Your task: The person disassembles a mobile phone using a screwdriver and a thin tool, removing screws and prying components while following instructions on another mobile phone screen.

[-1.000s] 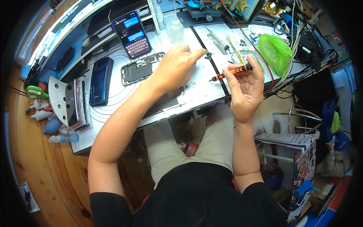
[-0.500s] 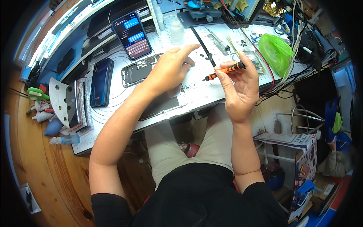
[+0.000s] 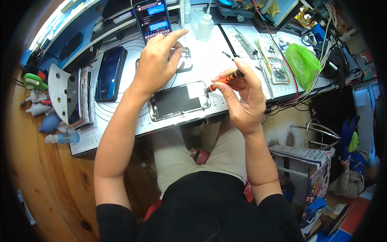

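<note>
My right hand [image 3: 246,104] grips an orange and black screwdriver [image 3: 227,78] between thumb and fingers. Its tip points down at the right end of a detached phone screen panel [image 3: 173,101], which lies near the bench's front edge; whether it touches cannot be told. My left hand [image 3: 155,66] is raised over an opened phone body [image 3: 185,63] and hides much of it. The left index finger stretches out toward the right, with the thumb apart and nothing held. Just beyond the left hand stands a lit phone [image 3: 152,18] showing a chat and keyboard.
A dark blue phone [image 3: 111,74] lies at left beside a white holed plate [image 3: 60,94]. At the back stands a clear bottle [image 3: 205,27]. Tweezers [image 3: 264,82], a green plastic bag [image 3: 302,66] and tangled cables [image 3: 332,44] occupy the right side.
The screwdriver tip has come down to the screen panel's right end. My left hand has shifted left, uncovering the panel. The whole view has shifted slightly.
</note>
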`<state>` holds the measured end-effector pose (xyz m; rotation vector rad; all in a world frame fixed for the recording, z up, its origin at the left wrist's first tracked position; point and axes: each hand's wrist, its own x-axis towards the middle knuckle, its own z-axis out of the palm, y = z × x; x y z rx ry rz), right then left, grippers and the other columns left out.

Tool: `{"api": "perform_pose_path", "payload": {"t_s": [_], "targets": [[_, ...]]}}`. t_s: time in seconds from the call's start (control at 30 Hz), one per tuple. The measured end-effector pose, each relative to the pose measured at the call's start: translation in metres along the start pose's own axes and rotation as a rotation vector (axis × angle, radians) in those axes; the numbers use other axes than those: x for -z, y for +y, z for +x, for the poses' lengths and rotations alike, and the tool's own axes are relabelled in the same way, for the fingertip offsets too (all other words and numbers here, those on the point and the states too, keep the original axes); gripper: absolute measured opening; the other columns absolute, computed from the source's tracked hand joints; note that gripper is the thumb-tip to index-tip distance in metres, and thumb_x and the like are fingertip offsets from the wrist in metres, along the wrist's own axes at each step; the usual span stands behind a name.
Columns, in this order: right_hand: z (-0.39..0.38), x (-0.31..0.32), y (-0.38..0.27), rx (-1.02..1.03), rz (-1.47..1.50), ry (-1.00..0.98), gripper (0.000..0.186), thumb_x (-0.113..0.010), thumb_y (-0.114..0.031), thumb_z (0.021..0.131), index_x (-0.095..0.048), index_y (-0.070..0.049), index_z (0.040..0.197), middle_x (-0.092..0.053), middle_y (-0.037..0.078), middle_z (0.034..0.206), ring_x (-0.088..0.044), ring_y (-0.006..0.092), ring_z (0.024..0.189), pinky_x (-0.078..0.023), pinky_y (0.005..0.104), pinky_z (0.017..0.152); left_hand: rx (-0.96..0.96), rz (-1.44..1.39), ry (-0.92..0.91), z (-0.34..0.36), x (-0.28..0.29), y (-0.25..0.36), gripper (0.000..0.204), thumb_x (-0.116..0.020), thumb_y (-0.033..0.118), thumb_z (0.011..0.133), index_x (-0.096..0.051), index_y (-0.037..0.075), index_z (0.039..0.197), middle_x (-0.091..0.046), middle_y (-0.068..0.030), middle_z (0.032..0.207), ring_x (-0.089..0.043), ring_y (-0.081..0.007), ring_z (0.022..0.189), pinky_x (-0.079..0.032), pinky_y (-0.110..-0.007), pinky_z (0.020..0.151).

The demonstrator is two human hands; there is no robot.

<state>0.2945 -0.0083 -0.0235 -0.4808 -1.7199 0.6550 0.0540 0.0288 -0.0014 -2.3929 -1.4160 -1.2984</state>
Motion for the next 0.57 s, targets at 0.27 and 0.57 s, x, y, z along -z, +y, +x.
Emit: {"api": "perform_pose_path", "payload": {"t_s": [0.27,0.57], "targets": [[0.003,-0.001,-0.006,-0.02,-0.006,-0.034,0.064,-0.064,0.015,0.092,-0.038,0.003,0.15,-0.066,0.019,0.111,-0.071,0.0255,0.099,-0.061,0.0393,0.091,-0.035,0.026,0.039,-0.001,-0.001,-0.001,0.041,-0.068,0.0,0.089,-0.066,0.005,0.13,-0.07,-0.0075,0.088,-0.062,-0.0236,0.082,-0.052,-0.036,0.079],[0.011,-0.006,-0.006,0.018,-0.017,-0.038,0.059,-0.068,0.012,0.092,-0.048,0.003,0.146,-0.07,0.016,0.103,-0.073,0.0208,0.087,-0.063,0.0335,0.081,0.002,0.05,-0.007,-0.005,0.001,0.006,0.042,-0.069,0.002,0.089,-0.066,0.01,0.131,-0.071,-0.0101,0.093,-0.064,-0.0271,0.087,-0.051,-0.038,0.083]]}}
